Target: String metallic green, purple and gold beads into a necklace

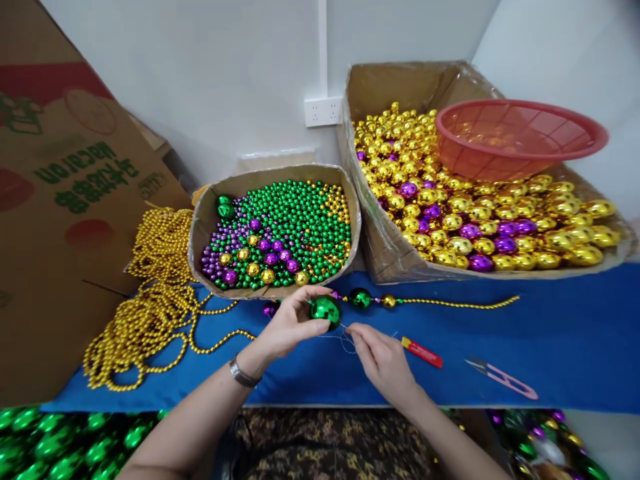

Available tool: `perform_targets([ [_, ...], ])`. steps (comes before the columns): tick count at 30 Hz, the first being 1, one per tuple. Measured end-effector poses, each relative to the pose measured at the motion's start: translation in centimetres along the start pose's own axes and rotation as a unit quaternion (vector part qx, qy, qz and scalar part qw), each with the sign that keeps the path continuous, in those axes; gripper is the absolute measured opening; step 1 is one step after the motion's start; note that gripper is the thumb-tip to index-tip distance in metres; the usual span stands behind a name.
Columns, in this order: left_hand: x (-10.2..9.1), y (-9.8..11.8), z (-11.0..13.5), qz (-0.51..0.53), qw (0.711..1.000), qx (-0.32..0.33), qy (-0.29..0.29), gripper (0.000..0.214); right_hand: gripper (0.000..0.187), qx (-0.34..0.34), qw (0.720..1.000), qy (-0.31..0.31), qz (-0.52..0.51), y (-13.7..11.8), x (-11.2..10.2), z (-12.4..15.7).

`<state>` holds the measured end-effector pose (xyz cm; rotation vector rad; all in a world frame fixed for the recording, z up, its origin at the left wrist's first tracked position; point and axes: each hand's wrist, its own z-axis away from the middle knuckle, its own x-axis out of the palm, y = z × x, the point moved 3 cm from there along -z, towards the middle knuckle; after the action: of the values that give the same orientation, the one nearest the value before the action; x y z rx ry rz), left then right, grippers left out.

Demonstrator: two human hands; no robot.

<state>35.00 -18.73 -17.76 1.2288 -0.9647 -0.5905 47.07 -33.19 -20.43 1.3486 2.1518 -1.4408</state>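
My left hand (pixel 287 327) is closed around a large shiny green bead (pixel 325 311) just above the blue table (pixel 550 333). My right hand (pixel 383 360) pinches a thin thread (pixel 345 340) right beside that bead. Past the bead, a strand lies on the table with a second green bead (pixel 360 298), a small gold bead (pixel 389 301) and a gold bead chain (pixel 460 305) running right. A purple bead (pixel 271 309) sits by my left fingers.
A cardboard tray (pixel 200 227) of green, purple and gold beads stands behind my hands. A bigger box (pixel 390 267) of gold and purple balls holds a red basket (pixel 520 137). Gold chains (pixel 150 300) pile left. A red lighter (pixel 423 353) and pink snips (pixel 503 378) lie right.
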Motion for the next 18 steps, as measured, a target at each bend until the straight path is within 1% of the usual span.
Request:
perform_targets([
  [2,-0.2,0.7,-0.4,-0.028,0.999,0.015,-0.026,0.051,0.018,0.008,1.0,0.006,0.006,0.2,-0.2,0.0],
  [3,-0.5,1.2,-0.8,-0.047,0.998,0.031,-0.018,0.048,0.018,0.014,1.0,0.013,0.011,0.4,-0.4,0.0],
  [4,-1.1,1.8,-1.4,-0.075,0.996,0.048,0.008,0.044,0.018,0.02,0.999,0.02,0.017,0.6,-0.6,0.1],
  [5,-1.8,2.4,-2.1,-0.115,0.99,0.066,0.045,0.04,0.017,0.027,0.999,0.026,0.023,0.8,-0.9,0.1],
  [6,-2.5,2.9,-2.9,-0.17,0.979,0.08,0.085,0.036,0.017,0.035,0.999,0.03,0.026,1.0,-1.2,0.1],
  [7,-3.2,3.3,-3.8,-0.24,0.96,0.091,0.115,0.033,0.017,0.042,0.998,0.032,0.029,1.1,-1.4,0.2],
  [8,-3.6,3.6,-4.8,-0.322,0.933,0.098,0.128,0.029,0.017,0.048,0.998,0.033,0.03,1.2,-1.6,0.2],
  [9,-3.8,3.7,-5.8,-0.411,0.898,0.1,0.122,0.025,0.018,0.054,0.998,0.033,0.031,1.2,-1.7,0.2],
  [10,-3.9,3.6,-6.8,-0.505,0.852,0.094,0.099,0.022,0.018,0.057,0.997,0.034,0.031,1.2,-1.8,0.2],
  [12,-3.7,3.0,-8.5,-0.661,0.747,0.066,0.037,0.019,0.018,0.059,0.997,0.037,0.03,1.2,-1.9,0.3],
  [13,-3.6,2.6,-9.2,-0.712,0.7,0.049,0.013,0.019,0.018,0.059,0.997,0.038,0.031,1.1,-1.9,0.3],
  [14,-3.4,2.2,-9.8,-0.746,0.666,0.033,0.0,0.018,0.018,0.058,0.997,0.039,0.032,1.1,-1.9,0.3],
  [15,-3.3,1.9,-10.2,-0.764,0.644,0.023,-0.007,0.018,0.019,0.058,0.997,0.039,0.034,1.1,-1.9,0.3],
  [18,-2.8,1.1,-11.1,-0.782,0.623,0.011,-0.006,0.018,0.019,0.062,0.996,0.038,0.042,1.3,-2.0,0.4],
])
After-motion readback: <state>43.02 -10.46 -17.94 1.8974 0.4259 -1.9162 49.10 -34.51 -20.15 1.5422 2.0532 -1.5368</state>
